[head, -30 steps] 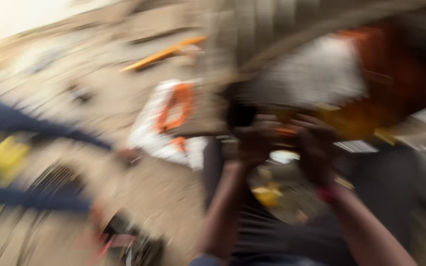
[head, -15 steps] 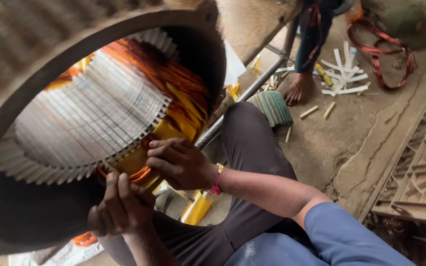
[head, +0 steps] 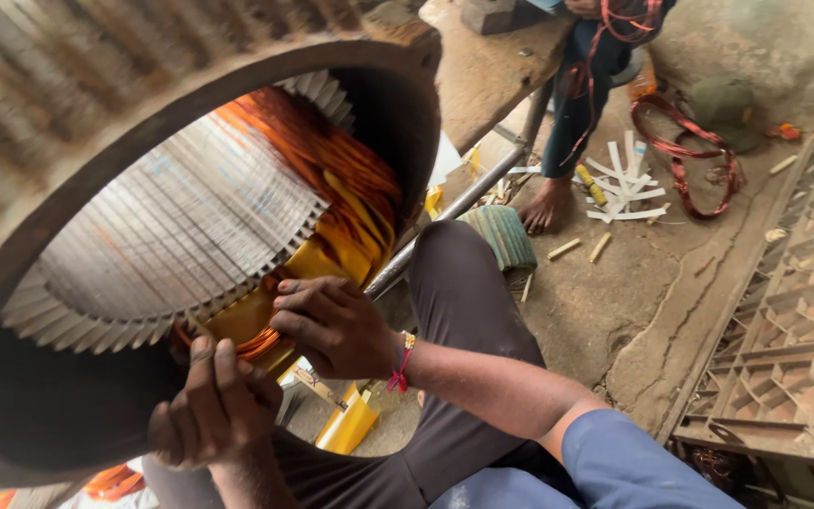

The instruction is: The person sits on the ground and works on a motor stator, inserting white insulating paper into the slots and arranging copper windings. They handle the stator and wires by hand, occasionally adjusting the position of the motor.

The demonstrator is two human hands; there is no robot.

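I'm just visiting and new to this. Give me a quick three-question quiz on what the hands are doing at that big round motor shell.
1. True or false: both hands are at the copper windings.
2. What colour are the insulation sheets? A red, B yellow, C white.
3. What circles the right hand's wrist?

Key
1. True; the left hand is at the stator's lower edge too.
2. B.
3. A red thread bracelet.

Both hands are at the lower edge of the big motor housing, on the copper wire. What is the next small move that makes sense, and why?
Probably the right hand should press the loose copper wire down against the yellow sheet, while the left hand steadies it from below. The wire bulges out at the slotted core's lower edge, and both hands already sit right at it.
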